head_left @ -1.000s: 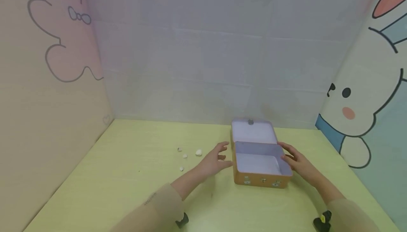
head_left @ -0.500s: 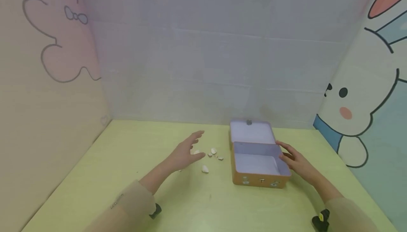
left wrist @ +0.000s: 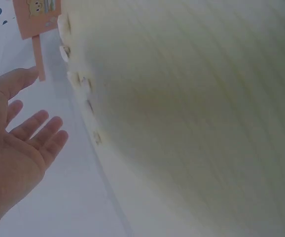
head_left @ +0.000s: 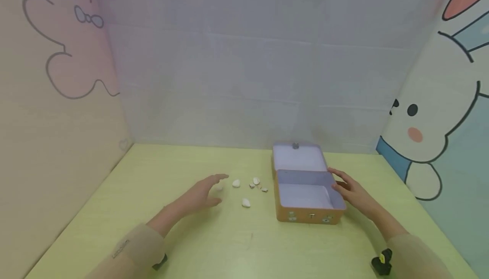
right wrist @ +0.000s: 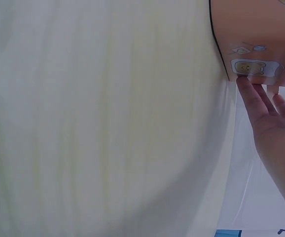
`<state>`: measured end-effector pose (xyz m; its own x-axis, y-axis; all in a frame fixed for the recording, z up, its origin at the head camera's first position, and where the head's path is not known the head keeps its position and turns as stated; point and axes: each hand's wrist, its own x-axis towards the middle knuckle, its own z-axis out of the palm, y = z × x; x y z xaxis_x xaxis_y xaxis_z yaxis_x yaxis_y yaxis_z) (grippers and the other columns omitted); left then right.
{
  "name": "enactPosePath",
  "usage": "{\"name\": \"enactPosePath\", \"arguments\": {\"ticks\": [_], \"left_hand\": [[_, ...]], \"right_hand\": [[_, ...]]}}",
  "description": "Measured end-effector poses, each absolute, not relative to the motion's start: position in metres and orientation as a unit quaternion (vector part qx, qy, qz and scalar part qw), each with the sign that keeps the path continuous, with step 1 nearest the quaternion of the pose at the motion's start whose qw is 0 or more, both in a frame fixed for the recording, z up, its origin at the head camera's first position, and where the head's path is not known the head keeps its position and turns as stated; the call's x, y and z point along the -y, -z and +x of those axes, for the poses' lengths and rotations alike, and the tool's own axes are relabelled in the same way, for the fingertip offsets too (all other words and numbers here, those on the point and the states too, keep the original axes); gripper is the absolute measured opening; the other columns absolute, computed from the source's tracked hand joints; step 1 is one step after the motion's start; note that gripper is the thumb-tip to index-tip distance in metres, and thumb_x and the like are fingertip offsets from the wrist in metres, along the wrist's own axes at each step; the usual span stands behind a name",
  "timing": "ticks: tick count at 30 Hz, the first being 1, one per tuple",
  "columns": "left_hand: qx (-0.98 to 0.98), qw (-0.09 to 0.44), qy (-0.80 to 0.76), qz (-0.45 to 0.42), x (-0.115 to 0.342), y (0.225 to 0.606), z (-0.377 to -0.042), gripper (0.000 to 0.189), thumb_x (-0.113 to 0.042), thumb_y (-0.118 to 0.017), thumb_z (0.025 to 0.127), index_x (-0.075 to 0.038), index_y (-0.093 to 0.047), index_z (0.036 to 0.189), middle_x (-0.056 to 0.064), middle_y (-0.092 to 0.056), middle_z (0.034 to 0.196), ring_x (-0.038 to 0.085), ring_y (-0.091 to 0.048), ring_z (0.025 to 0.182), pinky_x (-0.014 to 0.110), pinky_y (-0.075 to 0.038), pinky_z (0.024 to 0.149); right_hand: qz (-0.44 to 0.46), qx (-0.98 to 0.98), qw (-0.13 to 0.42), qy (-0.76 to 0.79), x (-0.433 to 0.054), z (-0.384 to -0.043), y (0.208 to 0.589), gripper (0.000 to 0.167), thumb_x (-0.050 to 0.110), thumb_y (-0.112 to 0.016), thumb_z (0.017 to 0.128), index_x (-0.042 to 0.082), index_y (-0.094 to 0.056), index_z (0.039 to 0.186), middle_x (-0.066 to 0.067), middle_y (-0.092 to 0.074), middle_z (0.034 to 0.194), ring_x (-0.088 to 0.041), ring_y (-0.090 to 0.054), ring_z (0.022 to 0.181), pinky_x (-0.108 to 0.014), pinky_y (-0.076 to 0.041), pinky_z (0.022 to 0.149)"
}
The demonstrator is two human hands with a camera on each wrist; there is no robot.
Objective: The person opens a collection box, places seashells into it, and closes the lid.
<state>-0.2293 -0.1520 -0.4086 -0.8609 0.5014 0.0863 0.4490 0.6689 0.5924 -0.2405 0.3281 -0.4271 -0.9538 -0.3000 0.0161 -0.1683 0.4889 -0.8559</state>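
Type of place: screened tabletop work area; building type cannot be determined. A plain pale sheet (head_left: 229, 79) borders the table's (head_left: 214, 245) back edge. A beige panel (head_left: 57, 134) with a pink cartoon animal (head_left: 76, 64) lines the left edge; a white long-eared cartoon figure (head_left: 435, 115) decorates the right-edge panel (head_left: 466, 185).

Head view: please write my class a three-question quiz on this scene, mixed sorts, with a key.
1. Which hand touches the orange box?
2. True or false: the box's lid is shut.
3. The small white pieces lie: A) inside the box; B) on the lid; C) on the table, left of the box.

Key: 1. The right hand. 2. False; the lid is open. 3. C.
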Motion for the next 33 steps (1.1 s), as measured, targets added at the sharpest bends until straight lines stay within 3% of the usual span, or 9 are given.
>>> {"name": "enactPosePath", "arguments": {"ticks": [12,18,22,33], "left_hand": [[-0.915,0.065,-0.270,0.294,0.163,0.422,-0.232,0.056,-0.004,-0.067,0.084,-0.008,-0.046,0.136,0.013,-0.051,0.135,0.036,-0.042,0.129,0.050,-0.034,0.107],[-0.908,0.073,-0.256,0.322,0.169,0.423,-0.239,0.046,-0.004,-0.069,0.081,-0.004,-0.054,0.124,0.012,-0.058,0.121,0.030,-0.054,0.113,0.047,-0.040,0.101],[-0.909,0.067,-0.244,0.331,0.171,0.425,-0.244,0.040,-0.004,-0.071,0.078,-0.004,-0.059,0.116,0.008,-0.062,0.113,0.026,-0.057,0.104,0.043,-0.046,0.094],[-0.913,0.064,-0.218,0.339,0.171,0.429,-0.248,0.013,-0.010,-0.071,0.082,-0.015,-0.068,0.093,-0.005,-0.059,0.096,0.016,-0.057,0.095,0.038,-0.048,0.090]], "right_hand": [[-0.138,-0.855,0.071,0.495,-0.328,-0.240,0.431,0.054,0.023,-0.045,0.100,0.009,-0.023,0.148,-0.027,-0.017,0.151,-0.054,-0.028,0.131,-0.057,-0.047,0.089],[-0.141,-0.850,0.074,0.502,-0.328,-0.236,0.430,0.055,0.023,-0.044,0.101,0.010,-0.021,0.148,-0.027,-0.016,0.152,-0.054,-0.026,0.131,-0.059,-0.046,0.090],[-0.133,-0.847,0.080,0.509,-0.328,-0.236,0.431,0.055,0.024,-0.043,0.101,0.010,-0.020,0.149,-0.027,-0.014,0.152,-0.054,-0.025,0.132,-0.059,-0.046,0.090],[-0.129,-0.836,0.095,0.525,-0.327,-0.235,0.433,0.055,0.026,-0.040,0.102,0.011,-0.016,0.149,-0.024,-0.010,0.153,-0.054,-0.022,0.133,-0.056,-0.047,0.090]]}}
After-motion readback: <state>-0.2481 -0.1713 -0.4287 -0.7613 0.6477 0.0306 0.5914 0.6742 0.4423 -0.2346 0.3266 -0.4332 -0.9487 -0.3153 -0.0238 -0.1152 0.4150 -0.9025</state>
